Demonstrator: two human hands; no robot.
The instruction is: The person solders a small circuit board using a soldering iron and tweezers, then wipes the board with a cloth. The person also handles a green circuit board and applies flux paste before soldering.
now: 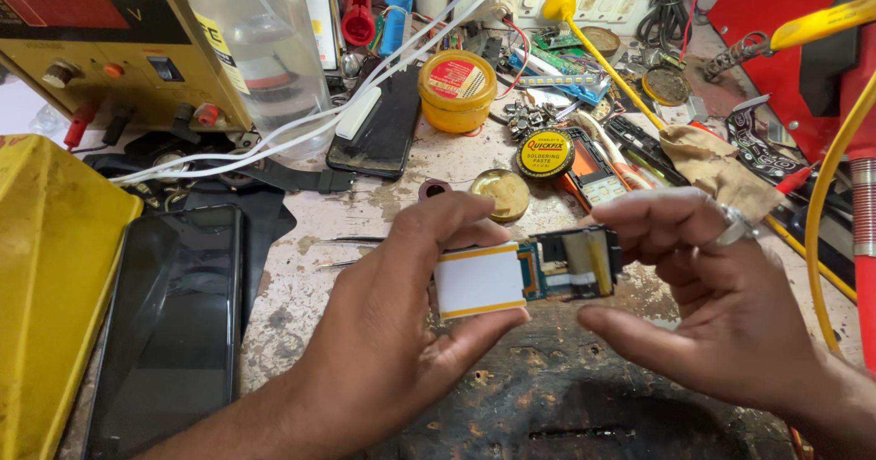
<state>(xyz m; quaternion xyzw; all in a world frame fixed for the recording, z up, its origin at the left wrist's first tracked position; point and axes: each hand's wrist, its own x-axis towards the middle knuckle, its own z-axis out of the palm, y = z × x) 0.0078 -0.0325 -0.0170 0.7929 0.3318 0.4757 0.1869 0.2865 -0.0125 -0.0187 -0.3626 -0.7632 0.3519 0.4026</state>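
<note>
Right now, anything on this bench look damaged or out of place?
Yes. The phone assembly between the left hand and right hand is stripped open, circuit board bare. The worktop below is scorched and pitted. A loose orange-screened phone body lies askew among the scattered parts.

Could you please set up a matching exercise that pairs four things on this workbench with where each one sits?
Things:
1. small phone board with white panel
2. black smartphone
3. yellow round tub with red label
4. red-handled tool

Places:
A. at the far right edge of the bench
B. held between the left hand and the right hand
C. lying flat on the left, beside a yellow case
D. toward the back of the bench, near the middle

Pairs: 1-B, 2-C, 3-D, 4-A
</note>
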